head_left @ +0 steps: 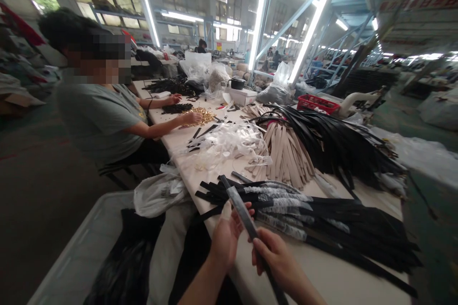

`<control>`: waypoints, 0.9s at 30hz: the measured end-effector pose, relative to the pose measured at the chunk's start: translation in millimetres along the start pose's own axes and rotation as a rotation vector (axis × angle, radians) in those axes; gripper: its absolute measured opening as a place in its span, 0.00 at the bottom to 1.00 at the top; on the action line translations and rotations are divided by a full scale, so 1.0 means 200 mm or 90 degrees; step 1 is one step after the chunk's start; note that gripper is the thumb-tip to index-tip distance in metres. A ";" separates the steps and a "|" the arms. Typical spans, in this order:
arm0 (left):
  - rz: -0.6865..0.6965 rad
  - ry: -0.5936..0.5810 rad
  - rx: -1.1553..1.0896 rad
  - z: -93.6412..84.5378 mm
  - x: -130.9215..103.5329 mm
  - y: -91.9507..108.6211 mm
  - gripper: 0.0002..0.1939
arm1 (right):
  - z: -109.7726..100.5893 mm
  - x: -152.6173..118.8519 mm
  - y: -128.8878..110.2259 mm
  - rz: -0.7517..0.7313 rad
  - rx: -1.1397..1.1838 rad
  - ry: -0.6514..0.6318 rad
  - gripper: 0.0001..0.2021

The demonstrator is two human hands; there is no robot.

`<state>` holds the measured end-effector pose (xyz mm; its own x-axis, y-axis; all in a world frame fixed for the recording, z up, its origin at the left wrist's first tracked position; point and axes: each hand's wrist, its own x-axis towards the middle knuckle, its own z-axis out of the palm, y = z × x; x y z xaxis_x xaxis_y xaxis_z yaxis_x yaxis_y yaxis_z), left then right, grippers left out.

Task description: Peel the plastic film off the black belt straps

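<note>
A long black strap, partly wrapped in clear plastic near its far end, slants across the front of the table. My right hand grips it around the middle, thumb on top. Beside and partly under the plastic-wrapped part lies my left hand, palm up, thumb raised and fingers apart, with the strap passing over the fingers. Just beyond both hands, a bundle of black straps with plastic sleeves rests on the table.
Crumpled clear plastic, beige strips and a heap of black straps cover the table's middle and right. At left, a seated person reaches toward gold pieces. A grey bin stands below the table's left edge.
</note>
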<state>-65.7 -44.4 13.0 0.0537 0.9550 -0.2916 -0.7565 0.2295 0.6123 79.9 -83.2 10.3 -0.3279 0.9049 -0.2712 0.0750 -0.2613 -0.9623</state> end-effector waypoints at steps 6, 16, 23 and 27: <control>0.125 -0.021 0.179 0.13 0.06 0.06 0.17 | -0.02 0.04 -0.15 -0.091 -0.135 0.044 0.17; 0.039 -0.209 0.405 0.03 -0.10 -0.03 0.17 | -0.18 0.16 -0.59 -0.276 -0.285 0.178 0.16; -0.011 -0.265 0.521 -0.06 -0.10 -0.08 0.13 | -0.46 0.01 -0.63 -0.269 -0.140 0.440 0.17; -0.027 -0.277 0.536 -0.03 -0.11 -0.11 0.12 | -0.64 -0.10 -0.64 -0.306 -0.019 0.567 0.18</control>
<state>-54.9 -70.7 1.6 0.4365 0.8901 -0.1309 -0.0386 0.1639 0.9857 197.4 -25.7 136.0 0.4918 0.8363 0.2422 0.1478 0.1939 -0.9698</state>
